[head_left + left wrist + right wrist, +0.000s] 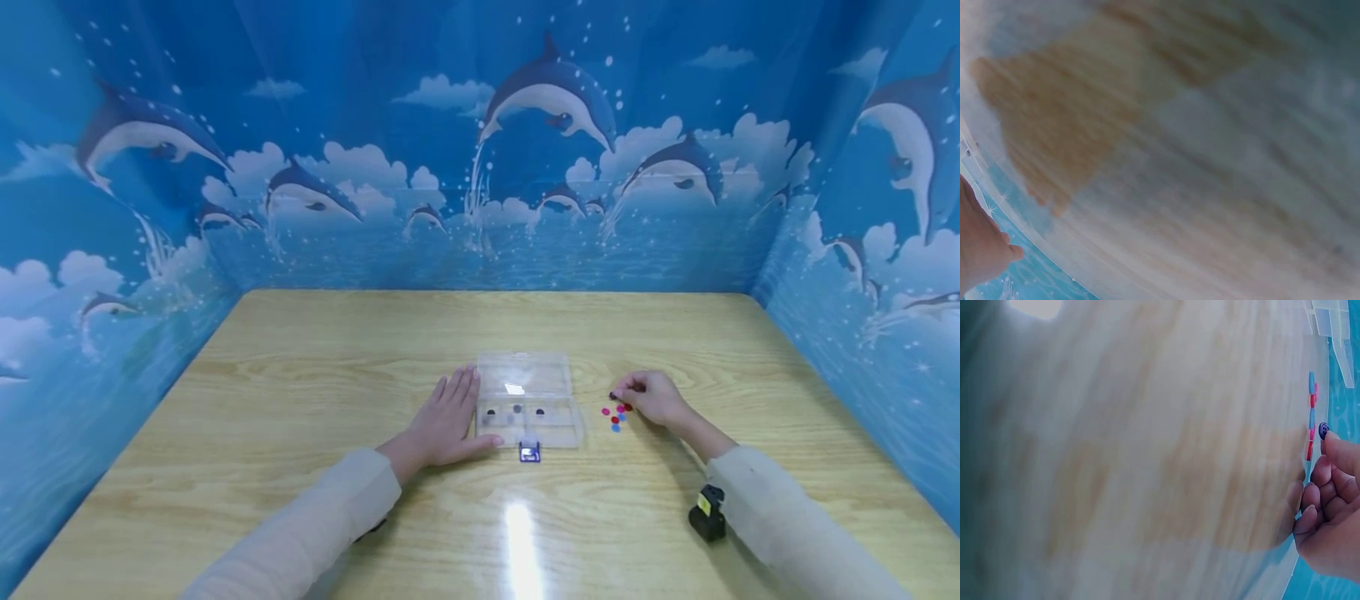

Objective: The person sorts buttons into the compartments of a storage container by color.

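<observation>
A clear plastic compartment box (559, 437) lies with its lid (540, 367) swung back on the table. Dark buttons (540, 412) sit in separate compartments of its back row. My left hand (447, 423) rests along the box's left side, fingers straight, thumb at the front left corner. To the right of the box, my right hand (654, 398) pinches a dark purple button (1324, 430) between thumb and index finger, its other fingers curled. Just under and before it lies a loose group of pink, red and blue buttons (615, 420).
A blue-purple latch (529, 452) sticks out from the box's front edge. The wooden table (337, 350) is bordered by a dolphin-print curtain (375, 242) at the back and sides. A black device (707, 514) is strapped at the right wrist.
</observation>
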`<state>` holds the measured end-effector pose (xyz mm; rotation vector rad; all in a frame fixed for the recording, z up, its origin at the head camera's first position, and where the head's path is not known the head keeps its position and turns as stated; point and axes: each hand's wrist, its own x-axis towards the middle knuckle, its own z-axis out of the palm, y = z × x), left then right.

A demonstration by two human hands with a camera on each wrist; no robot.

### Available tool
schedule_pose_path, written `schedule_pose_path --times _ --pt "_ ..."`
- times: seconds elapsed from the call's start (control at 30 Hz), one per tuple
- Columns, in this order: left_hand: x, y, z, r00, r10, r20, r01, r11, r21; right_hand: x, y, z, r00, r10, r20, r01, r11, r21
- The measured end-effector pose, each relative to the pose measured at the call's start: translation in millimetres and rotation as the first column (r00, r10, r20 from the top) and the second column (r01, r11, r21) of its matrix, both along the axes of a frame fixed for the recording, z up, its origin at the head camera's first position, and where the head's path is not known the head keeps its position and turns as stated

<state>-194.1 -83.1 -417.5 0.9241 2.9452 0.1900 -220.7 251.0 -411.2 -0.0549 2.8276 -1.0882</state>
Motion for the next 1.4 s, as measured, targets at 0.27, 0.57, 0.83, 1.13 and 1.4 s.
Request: schedule_pose_path --times 0.27,0.57,0.83,1.13,1.4 --pt "0.6 0.5 3.2 1.0 0.003 0.008 -0.003 1.0 -0.011 0.7 -2 0.9 1.0 -0.022 -0.011 0.021 1.0 -0.008" --pt "0.6 0.5 1.8 1.0 -0.003 -0.002 0.003 1.0 -0.014 4.4 -3 6.3 0.998 -0.057 0.0 0.057 0.998 -0.04" --pt "-0.3 0.5 0.6 1.0 -0.004 -0.005 0.004 1.0 -0.02 6.2 -5 11.8 0.997 -0.084 0.002 0.084 0.994 -0.064" --pt "-0.4 1.0 1.1 1.0 0.003 0.004 -0.003 1.0 -0.02 7.5 -8 14.8 0.998 -0.07 0.005 0.07 0.992 -0.108" --pt "0.0 1.1 1.7 1.0 0.004 0.007 -0.004 1.0 -0.019 8.6 -16 15.2 0.993 -0.105 0.047 0.11 0.984 -0.139"
